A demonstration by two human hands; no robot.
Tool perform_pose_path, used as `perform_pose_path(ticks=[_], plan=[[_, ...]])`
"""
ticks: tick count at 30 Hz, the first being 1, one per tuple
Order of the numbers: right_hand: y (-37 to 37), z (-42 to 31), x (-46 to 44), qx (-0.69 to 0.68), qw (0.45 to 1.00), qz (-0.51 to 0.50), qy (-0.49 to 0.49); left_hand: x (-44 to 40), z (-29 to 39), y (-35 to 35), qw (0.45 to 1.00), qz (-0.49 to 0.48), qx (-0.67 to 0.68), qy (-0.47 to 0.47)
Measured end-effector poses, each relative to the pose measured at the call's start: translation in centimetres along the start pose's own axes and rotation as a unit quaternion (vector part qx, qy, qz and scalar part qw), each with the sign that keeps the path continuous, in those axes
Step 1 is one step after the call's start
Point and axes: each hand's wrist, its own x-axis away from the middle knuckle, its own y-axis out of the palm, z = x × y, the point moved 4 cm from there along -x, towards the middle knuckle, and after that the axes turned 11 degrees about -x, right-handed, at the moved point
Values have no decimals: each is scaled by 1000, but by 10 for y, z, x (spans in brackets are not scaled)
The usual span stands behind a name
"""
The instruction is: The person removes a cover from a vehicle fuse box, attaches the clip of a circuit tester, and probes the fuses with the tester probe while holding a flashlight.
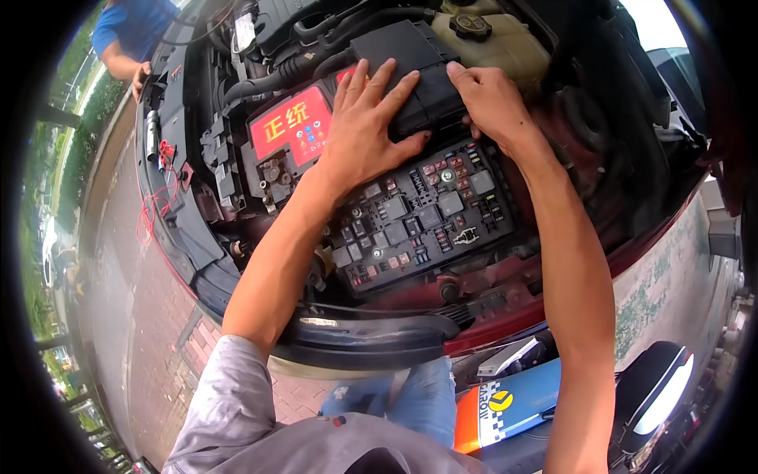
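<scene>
Right now the black cover (430, 93) lies between my two hands, just beyond the exposed fuse panel (429, 215). My left hand (357, 133) is open, fingers spread over the cover's left side, thumb stretched along its near side. My right hand (491, 101) grips the right end, thumb on top, other fingers curled down by the edge; how far they reach under, I cannot tell.

Fuse panel: uncovered between my forearms, rows of relays and small coloured fuses showing. Left of my left hand, a red label (286, 126) with yellow characters, partly hidden by that hand. Beyond the right hand, a pale coolant tank (517, 49) with a black cap (470, 27).

Farther out: thin red wires (161, 193) on the left side of the engine bay; past them, a person in a blue sleeve (130, 30), one hand (140, 80) at the car's edge. Low right, an orange-and-blue case (517, 399) beside my right forearm
</scene>
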Motion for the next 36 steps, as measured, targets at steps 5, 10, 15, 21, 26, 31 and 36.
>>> perform_pose_path(ticks=[5,10,15,21,26,31,36], plan=[[-2,9,-5,9,1000,-23,4,2,0,3,1000,-14,-11,16],[-14,-7,15,-25,995,-73,57,4,3,4,1000,-13,9,26],[-20,-15,5,20,990,-137,4,6,2,3,998,-46,35,15],[-11,-1,-3,-229,970,-73,-25,7,1,6,999,-32,24,27],[-22,-10,15,-180,979,-92,-34,10,7,6,999,-5,9,49],[-25,-18,25,-171,979,-93,-63,10,8,7,998,3,2,61],[-27,-22,27,-176,976,-105,-67,8,8,5,1000,-6,3,31]])
